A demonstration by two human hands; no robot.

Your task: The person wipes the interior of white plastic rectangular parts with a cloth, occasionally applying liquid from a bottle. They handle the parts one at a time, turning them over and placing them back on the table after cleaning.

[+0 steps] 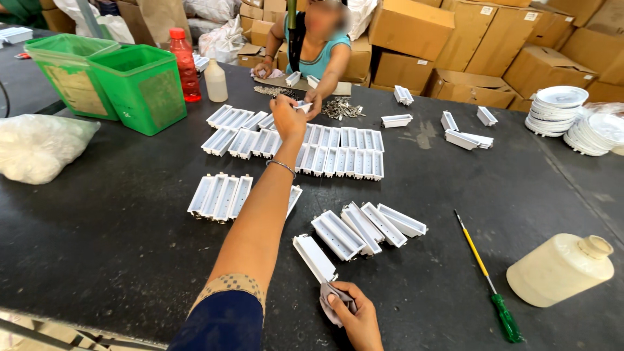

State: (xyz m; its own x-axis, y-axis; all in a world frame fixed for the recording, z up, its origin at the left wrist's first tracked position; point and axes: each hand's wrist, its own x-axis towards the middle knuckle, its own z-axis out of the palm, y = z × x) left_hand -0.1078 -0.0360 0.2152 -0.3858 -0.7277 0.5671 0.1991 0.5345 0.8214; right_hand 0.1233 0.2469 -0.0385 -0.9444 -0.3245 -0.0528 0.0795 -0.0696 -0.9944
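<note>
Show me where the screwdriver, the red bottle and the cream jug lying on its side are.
screwdriver point(506, 318), head view, on its green handle.
red bottle point(186, 68), head view, on the middle of its body.
cream jug point(556, 271), head view, on its side wall.

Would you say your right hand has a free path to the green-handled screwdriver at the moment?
Probably yes. The screwdriver lies on bare table just to the right of the right hand, with nothing between them. That hand is pinching a grey cloth, though, so it would need to let go first.
</note>
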